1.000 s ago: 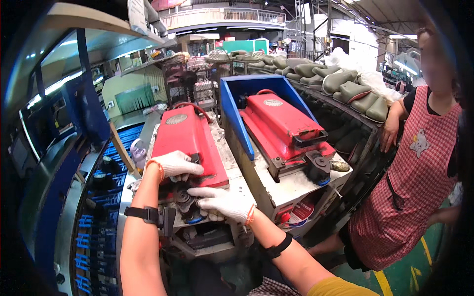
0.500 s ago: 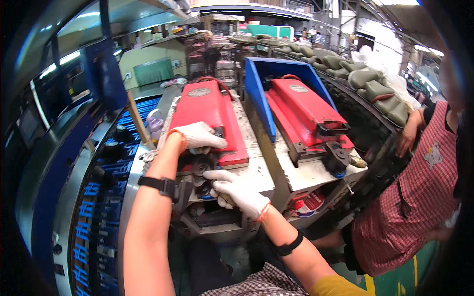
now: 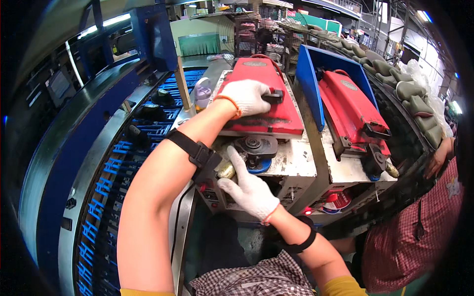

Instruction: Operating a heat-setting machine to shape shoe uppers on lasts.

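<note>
Here, left hand curled; on handle (black)

Strip light, railed balcony, green floor

Scuffed white machine top, red cover on it, dark block near front edge

The red cover looks like glossy painted metal, scuffed near its front edge; the white worktop is chipped; the gloves are matt cloth; the post, seen small, is probably wood.
</note>
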Motion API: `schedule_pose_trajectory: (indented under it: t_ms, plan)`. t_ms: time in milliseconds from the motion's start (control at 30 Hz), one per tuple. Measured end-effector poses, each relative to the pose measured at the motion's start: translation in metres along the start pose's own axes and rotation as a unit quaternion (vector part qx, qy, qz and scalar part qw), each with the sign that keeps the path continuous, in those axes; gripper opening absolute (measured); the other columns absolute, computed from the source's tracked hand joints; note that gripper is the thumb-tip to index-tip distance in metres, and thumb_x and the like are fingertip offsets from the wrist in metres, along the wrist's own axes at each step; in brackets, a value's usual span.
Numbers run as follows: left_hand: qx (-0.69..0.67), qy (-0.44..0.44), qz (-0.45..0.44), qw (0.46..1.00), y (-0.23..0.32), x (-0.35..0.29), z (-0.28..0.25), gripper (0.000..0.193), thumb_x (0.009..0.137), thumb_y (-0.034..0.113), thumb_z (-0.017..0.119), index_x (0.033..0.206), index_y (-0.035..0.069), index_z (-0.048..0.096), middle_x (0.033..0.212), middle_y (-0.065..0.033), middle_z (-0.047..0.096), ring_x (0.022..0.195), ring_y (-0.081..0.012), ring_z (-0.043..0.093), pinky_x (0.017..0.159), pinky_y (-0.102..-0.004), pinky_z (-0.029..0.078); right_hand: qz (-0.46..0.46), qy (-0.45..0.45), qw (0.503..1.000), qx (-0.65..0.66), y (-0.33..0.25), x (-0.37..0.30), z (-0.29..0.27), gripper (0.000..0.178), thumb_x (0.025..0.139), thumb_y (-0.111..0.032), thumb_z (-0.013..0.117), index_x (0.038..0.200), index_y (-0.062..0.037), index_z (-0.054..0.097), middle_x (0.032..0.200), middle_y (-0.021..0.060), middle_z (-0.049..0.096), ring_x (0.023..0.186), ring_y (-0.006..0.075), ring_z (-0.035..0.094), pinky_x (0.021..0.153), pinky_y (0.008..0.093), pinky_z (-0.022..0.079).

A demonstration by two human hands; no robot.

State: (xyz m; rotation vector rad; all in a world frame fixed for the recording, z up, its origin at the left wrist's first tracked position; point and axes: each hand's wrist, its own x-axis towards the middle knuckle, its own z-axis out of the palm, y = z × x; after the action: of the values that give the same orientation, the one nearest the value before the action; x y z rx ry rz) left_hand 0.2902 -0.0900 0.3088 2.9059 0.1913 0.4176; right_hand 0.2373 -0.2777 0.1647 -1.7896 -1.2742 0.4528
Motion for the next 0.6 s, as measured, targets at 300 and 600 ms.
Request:
schedule_pose_trajectory:
  t_ms: [300,600]
  plan:
    - [0.149,0.285,0.075,0.944,-0.010,0.047,-0.071,0.056,0.085,0.044,0.073,0.136,0.021,0.069,0.126,-0.0181,0.073,0.118,-0.0371,0.068,0.106,-0.0454,0.051,-0.224,0.199,0.941,-0.160,0.016,0.058,-0.084,0.017,0.094,-0.011,0.067,0.110,-0.0064,0.072,0.098,0.0171,0.064,0.098,0.0379,0.064,0.091,0.0461,0.053]
    - [0.148,0.399,0.159,0.891,-0.004,0.020,-0.031,0.067,0.094,0.034,0.072,0.154,0.009,0.054,0.162,-0.0185,0.048,0.153,-0.0400,0.040,0.130,-0.0514,0.022,0.136,0.064,0.912,-0.381,0.046,0.226,-0.088,0.110,0.085,-0.068,0.067,0.169,-0.0098,0.024,0.164,0.0413,0.029,0.150,0.0512,0.041,0.122,0.0509,0.039]
